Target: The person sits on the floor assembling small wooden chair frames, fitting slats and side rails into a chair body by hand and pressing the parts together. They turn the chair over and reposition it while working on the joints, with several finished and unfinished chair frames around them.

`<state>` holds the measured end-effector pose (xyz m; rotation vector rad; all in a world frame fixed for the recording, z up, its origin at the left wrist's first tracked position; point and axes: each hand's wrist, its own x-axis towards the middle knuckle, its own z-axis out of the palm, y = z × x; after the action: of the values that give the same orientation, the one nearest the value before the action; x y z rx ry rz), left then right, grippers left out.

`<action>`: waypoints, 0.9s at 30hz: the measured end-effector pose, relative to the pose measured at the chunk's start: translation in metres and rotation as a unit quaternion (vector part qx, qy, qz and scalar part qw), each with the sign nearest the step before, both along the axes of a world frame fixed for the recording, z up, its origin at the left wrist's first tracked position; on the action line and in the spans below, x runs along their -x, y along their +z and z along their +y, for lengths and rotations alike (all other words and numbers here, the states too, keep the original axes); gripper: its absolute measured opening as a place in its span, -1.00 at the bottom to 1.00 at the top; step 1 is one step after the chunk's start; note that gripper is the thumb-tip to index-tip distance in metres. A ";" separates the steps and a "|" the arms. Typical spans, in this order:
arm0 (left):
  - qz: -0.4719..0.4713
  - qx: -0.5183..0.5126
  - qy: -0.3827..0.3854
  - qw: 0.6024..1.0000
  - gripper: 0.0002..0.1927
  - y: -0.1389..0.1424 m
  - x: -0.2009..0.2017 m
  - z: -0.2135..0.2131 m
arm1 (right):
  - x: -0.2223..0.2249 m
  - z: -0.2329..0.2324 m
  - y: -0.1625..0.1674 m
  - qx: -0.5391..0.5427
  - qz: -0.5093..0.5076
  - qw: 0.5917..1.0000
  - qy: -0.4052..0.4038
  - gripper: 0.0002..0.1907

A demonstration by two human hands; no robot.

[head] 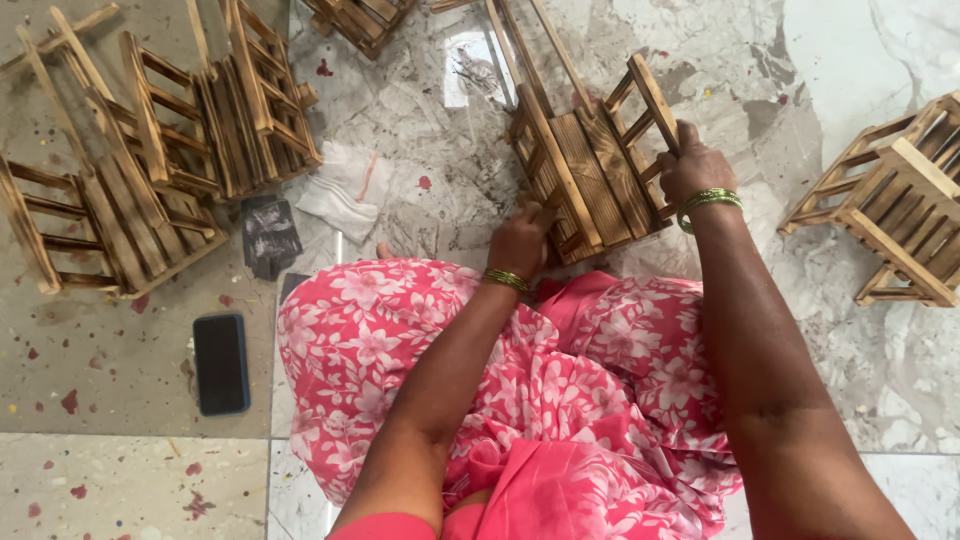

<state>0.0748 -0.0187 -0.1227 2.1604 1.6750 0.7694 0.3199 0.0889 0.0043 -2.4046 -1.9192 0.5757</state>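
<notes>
Two hands grip the burnt-wood slatted crate at frame centre: left hand fingers curled on its lower edge, right hand fingers wrapped round a corner post; looks light, stiff, rough.

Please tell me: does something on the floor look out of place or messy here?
Yes. A crumpled white cloth and a dark scuffed sheet lie loose beside the stacked wooden crates. Red specks dot the floor. A black phone lies by the knee.

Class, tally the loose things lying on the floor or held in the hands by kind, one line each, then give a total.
Wooden slatted crates, whole or cut off by the frame's edge: 5 (one held, left pile, top edge, right)
Black phone: 1
White cloth: 1
Dark sanding sheet: 1
Total: 8
</notes>
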 end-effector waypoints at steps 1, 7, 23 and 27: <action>0.007 -0.005 -0.018 1.000 -0.54 -0.001 0.000 0.000 | 0.001 0.000 0.000 -0.001 -0.007 1.000 0.000 -0.42; -0.186 0.092 -0.064 0.976 -0.68 -0.005 -0.004 0.004 | 0.003 0.001 0.002 0.000 -0.001 1.000 0.001 -0.44; -0.120 0.047 -0.015 0.992 -0.67 -0.007 -0.006 -0.009 | 0.003 -0.001 0.004 0.002 -0.005 1.000 0.000 -0.50; -0.028 0.002 0.019 0.999 -0.60 -0.002 -0.009 -0.008 | 0.004 -0.003 0.006 0.023 0.018 0.999 -0.033 -0.48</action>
<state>0.0836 -0.0263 -0.1252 2.0906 1.6917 0.8279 0.3154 0.0854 0.0106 -2.4563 -1.8239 0.6626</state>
